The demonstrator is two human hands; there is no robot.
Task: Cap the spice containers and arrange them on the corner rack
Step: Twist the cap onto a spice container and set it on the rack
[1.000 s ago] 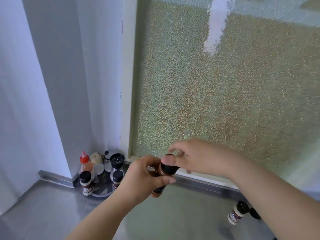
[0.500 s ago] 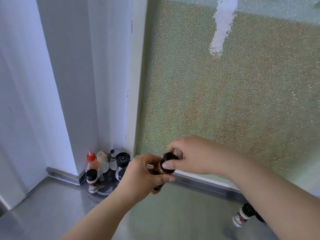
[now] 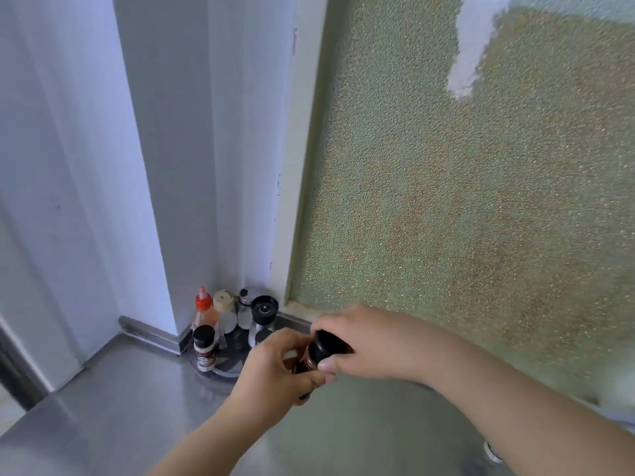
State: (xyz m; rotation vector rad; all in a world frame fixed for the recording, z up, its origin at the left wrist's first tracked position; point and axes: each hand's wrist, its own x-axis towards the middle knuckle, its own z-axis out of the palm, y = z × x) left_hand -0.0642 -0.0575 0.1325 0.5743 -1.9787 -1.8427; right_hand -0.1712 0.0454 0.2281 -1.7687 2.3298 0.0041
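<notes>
At the far left we see the steel tabletop (image 3: pixel 113 400) running into the wall corner, where the corner rack (image 3: pixel 228 367) already carries several capped containers: a red-topped squeeze bottle (image 3: pixel 203 309), a beige-lidded jar (image 3: pixel 225 310), a silver-lidded shaker (image 3: pixel 248 305), a black-topped grinder (image 3: pixel 264 312) and, in front, a small black-capped spice jar (image 3: pixel 204 348). Just right of the rack, our left hand (image 3: pixel 275 376) wraps its fingers around the body of a brown spice container (image 3: pixel 302 364), held in the air above the tabletop. Our right hand (image 3: pixel 367 341) pinches the black cap (image 3: pixel 326 345) on its neck, thumb and fingers closed round it. We judge the capping is under way, and whether it is tight we cannot tell. This container has yet to go on the rack, and at the lower right edge another small container (image 3: pixel 492 453) waits on the tabletop.
</notes>
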